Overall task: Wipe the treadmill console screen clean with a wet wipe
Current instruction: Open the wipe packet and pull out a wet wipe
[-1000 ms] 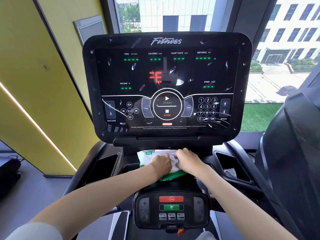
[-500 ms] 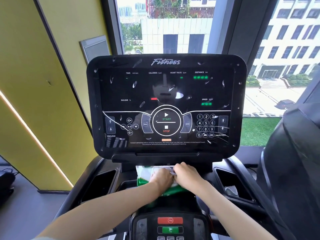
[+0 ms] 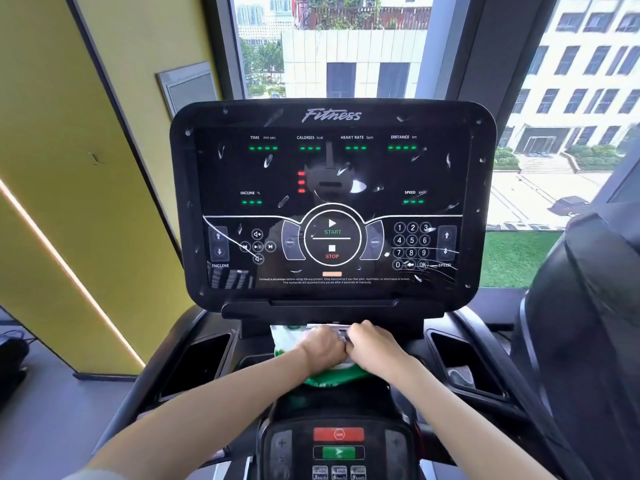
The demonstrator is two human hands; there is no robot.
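The black treadmill console screen stands upright ahead, marked with white smears and streaks. Below it, on the ledge under the screen, lies a white and green wet wipe pack. My left hand rests on top of the pack and holds it down. My right hand touches the left one, its fingers pinched at the flap on top of the pack. No loose wipe is visible.
Two open cup holders flank the pack. A lower control panel with red and green buttons sits near me. A yellow wall is at left, windows behind, and a dark machine housing at right.
The view has tilted up, so the console sits lower in frame. Both hands stay on the pack with little movement.
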